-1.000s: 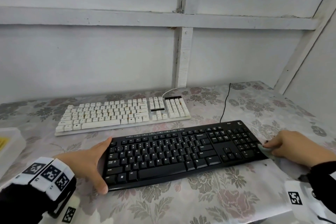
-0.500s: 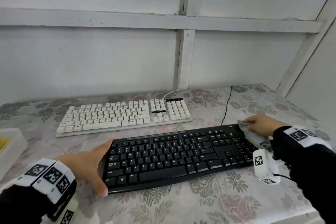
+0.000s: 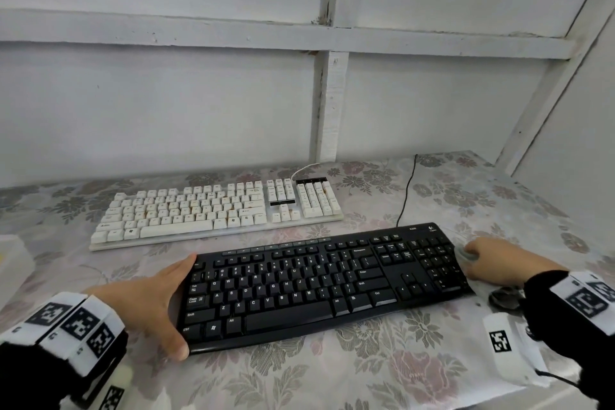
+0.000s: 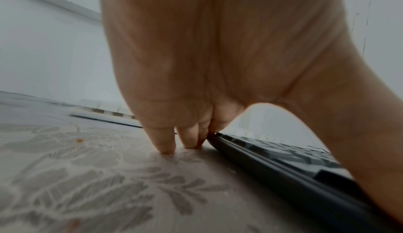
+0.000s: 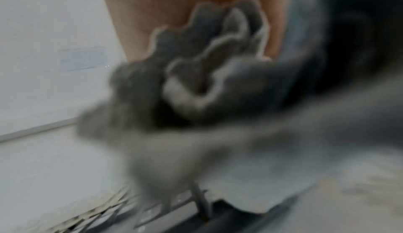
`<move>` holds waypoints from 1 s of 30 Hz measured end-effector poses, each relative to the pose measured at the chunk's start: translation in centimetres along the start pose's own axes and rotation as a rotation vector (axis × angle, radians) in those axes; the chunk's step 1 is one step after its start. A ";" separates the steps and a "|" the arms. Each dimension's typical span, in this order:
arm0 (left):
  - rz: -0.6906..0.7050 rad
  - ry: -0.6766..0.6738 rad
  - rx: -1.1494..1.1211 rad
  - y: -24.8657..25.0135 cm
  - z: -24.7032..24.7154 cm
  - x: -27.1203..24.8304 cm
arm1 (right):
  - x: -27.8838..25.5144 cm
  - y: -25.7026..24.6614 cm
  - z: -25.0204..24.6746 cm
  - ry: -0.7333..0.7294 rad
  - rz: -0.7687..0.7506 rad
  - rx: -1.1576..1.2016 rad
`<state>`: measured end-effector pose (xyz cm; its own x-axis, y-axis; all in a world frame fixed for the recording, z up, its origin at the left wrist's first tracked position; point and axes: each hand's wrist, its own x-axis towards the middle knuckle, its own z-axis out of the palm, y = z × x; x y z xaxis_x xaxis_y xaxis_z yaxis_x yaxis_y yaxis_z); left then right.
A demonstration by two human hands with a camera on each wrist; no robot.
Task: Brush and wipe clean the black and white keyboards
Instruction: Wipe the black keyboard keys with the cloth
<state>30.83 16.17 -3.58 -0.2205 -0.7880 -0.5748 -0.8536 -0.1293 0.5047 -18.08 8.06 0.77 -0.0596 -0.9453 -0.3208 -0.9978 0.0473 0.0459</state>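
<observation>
bracing the black keyboard (image 3: 319, 286) with your flat, relaxed left hand (image 3: 146, 309), your right hand (image 3: 499, 263) grasps a grey cloth (image 3: 465, 255) at its right edge.

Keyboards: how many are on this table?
2. The white keyboard lies at the back near the wall; the black keyboard lies in front, between the left hand and right hand. None seems hidden.

The head view looks forward and down at the floral-clothed tabletop (image 3: 382, 373) toward the wall. Each wrist view sits low and close behind its hand; both share with it the flat black plastic keyboard (image 3: 319, 286) (image 4: 283, 166) (image 5: 196, 219).
</observation>
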 end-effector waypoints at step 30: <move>-0.008 -0.001 -0.088 1.0 0.0 -0.2 | -12.6 -23.0 1.7 0.075 -1.223 -0.125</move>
<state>30.07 16.22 -2.96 -0.2141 -0.7864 -0.5794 -0.8107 -0.1878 0.5545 5.56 19.48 2.12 0.9178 -0.3627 -0.1614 -0.3865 -0.9092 -0.1547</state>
